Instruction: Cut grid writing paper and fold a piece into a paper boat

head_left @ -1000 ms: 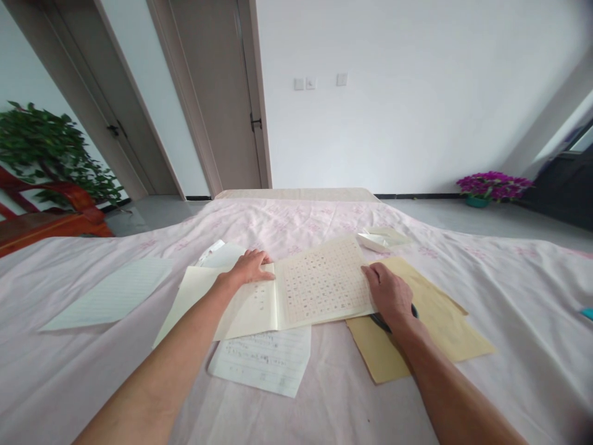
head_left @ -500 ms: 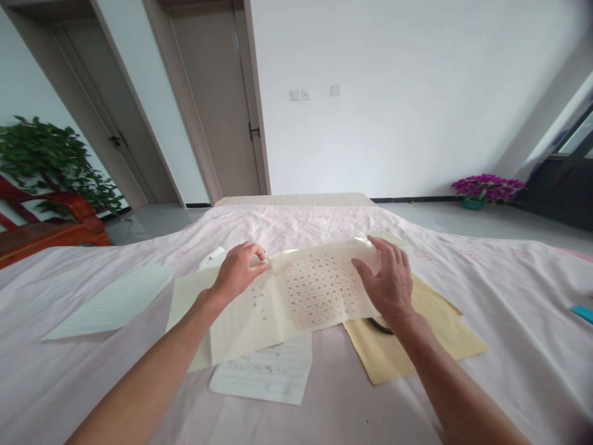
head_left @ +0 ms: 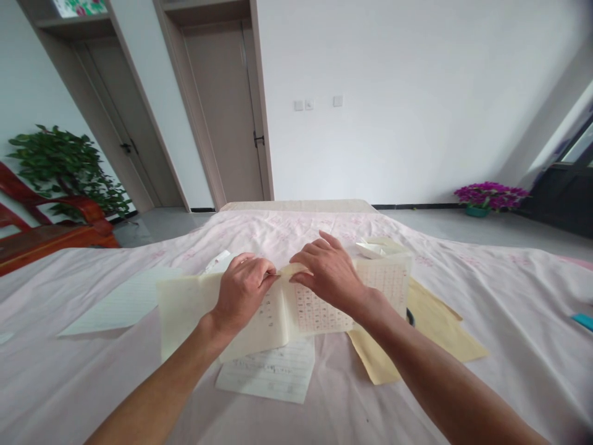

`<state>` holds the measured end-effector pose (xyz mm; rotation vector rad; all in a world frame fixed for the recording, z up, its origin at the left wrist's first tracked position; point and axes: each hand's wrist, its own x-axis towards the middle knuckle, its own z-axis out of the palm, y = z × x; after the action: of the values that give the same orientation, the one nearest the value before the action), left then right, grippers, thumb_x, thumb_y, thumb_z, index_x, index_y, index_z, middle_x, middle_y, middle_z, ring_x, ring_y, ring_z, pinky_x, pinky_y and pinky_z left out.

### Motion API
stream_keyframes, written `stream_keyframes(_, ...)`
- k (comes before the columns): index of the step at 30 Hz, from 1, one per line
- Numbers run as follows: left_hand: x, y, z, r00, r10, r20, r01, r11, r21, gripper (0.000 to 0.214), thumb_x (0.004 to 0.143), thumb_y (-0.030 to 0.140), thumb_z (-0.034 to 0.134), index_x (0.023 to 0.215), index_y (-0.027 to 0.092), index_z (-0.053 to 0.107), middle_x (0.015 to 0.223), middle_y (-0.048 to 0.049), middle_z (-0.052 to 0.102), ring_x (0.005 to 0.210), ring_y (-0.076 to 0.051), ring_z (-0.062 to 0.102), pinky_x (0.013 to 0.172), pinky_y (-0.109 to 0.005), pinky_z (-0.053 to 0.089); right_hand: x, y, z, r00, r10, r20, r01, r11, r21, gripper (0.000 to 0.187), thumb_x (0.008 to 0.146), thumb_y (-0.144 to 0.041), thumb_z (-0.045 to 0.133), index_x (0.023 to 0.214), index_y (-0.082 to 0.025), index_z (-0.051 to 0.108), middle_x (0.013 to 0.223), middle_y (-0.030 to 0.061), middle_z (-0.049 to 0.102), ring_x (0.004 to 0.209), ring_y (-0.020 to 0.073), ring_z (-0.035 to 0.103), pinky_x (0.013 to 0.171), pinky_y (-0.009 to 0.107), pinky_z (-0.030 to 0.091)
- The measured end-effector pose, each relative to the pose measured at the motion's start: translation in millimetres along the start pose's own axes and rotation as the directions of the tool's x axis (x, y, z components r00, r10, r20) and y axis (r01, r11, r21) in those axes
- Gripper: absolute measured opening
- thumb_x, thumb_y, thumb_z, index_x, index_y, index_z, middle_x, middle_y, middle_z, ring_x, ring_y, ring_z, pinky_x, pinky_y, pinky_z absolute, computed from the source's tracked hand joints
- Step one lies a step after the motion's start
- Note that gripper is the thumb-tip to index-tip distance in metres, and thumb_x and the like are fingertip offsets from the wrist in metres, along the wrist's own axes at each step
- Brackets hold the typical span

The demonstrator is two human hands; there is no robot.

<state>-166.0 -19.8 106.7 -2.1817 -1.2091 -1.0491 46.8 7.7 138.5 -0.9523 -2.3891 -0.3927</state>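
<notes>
Pale lined paper (head_left: pixel 115 303) is lying at far left on the pink cloth (head_left: pixel 338 395). Next comes the booklet (head_left: pixel 278 327), which is spreading open across the middle, and the left hand (head_left: pixel 245 287) is pinching its top edge near the fold between thumb and fingers. Beneath its lower edge, a written note (head_left: pixel 273 378) is poking out. Just right of the fold, the right hand (head_left: pixel 331 269) is curving thumb and fingers around a curled page edge; how tightly it is gripping, I cannot tell. Thin paper is probably risking a tear at the fold, should the hands be pulling unevenly; a hard pinch could be creasing it. Farther right, brown paper (head_left: pixel 440 321) is lying partly behind the right forearm.
</notes>
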Motion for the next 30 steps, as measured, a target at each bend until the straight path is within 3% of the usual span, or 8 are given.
stream_keyframes(3, 0, 3, -2.2, 0.995, -0.095, 0.026, 0.095, 0.995, -0.008, 0.009, 0.086, 0.024, 0.067, 0.082, 0.021, 0.059, 0.077, 0.0006, 0.070, 0.076, -0.019, 0.064, 0.077, -0.033, 0.048, 1, -2, 2, 1.000, 0.023, 0.007, -0.023, 0.999, 0.028, 0.013, 0.087, -0.033, 0.067, 0.080, -0.022, 0.067, 0.079, 0.0002, 0.068, 0.081, 0.0180, 0.058, 0.103, 0.038, 0.030)
stream_keyframes(7, 2, 3, -3.4, 0.979, -0.190, 0.078, 0.195, 0.978, -0.068, 0.008, 0.086, 0.025, 0.067, 0.094, 0.023, 0.065, 0.089, -0.0006, 0.073, 0.084, -0.019, 0.066, 0.078, -0.034, 0.048, 0, -4, 4, 0.999, 0.035, -0.010, -0.035, 0.998, 0.061, 0.013, 0.090, -0.028, 0.064, 0.079, -0.020, 0.065, 0.078, -0.0004, 0.067, 0.078, 0.0162, 0.057, 0.098, 0.035, 0.031)
stream_keyframes(9, 3, 3, -4.5, 0.982, -0.170, 0.085, 0.176, 0.982, -0.064, 0.004, 0.087, 0.027, 0.066, 0.088, 0.023, 0.067, 0.085, -0.0007, 0.073, 0.082, -0.019, 0.065, 0.080, -0.035, 0.047, -1, -4, 4, 0.999, 0.035, -0.031, -0.033, 0.998, 0.061, 0.014, 0.090, -0.028, 0.063, 0.078, -0.020, 0.065, 0.077, -0.0002, 0.066, 0.076, 0.0163, 0.056, 0.096, 0.034, 0.031)
stream_keyframes(16, 0, 10, -10.6, 0.997, -0.074, -0.009, 0.075, 0.997, 0.029, 0.018, 0.087, 0.025, 0.065, 0.070, 0.022, 0.063, 0.067, 0.0013, 0.063, 0.071, -0.017, 0.058, 0.076, -0.033, 0.043, -7, -6, 3, 0.994, 0.024, -0.106, -0.020, 0.999, 0.038, 0.021, 0.091, -0.032, 0.062, 0.074, -0.020, 0.066, 0.074, 0.0007, 0.063, 0.075, 0.0167, 0.052, 0.080, 0.032, 0.032)
stream_keyframes(26, -2, 12, -23.7, 0.996, 0.040, -0.084, -0.029, 0.991, 0.133, 0.025, 0.090, 0.019, 0.059, 0.065, 0.022, 0.058, 0.060, 0.0020, 0.055, 0.067, -0.015, 0.055, 0.082, -0.033, 0.044, -15, -4, -5, 0.989, -0.001, -0.150, -0.004, 1.000, -0.030, 0.021, 0.094, -0.030, 0.057, 0.079, -0.021, 0.068, 0.083, 0.0020, 0.063, 0.075, 0.0156, 0.054, 0.075, 0.033, 0.029)
stream_keyframes(30, -4, 15, -26.4, 0.994, 0.081, -0.076, -0.068, 0.984, 0.162, 0.024, 0.090, 0.017, 0.057, 0.067, 0.021, 0.056, 0.062, 0.0030, 0.058, 0.068, -0.014, 0.057, 0.094, -0.036, 0.043, -20, -2, -4, 0.990, 0.011, -0.142, -0.017, 0.999, -0.043, 0.010, 0.092, -0.029, 0.062, 0.095, -0.022, 0.068, 0.083, 0.0010, 0.067, 0.075, 0.0163, 0.058, 0.074, 0.032, 0.030)
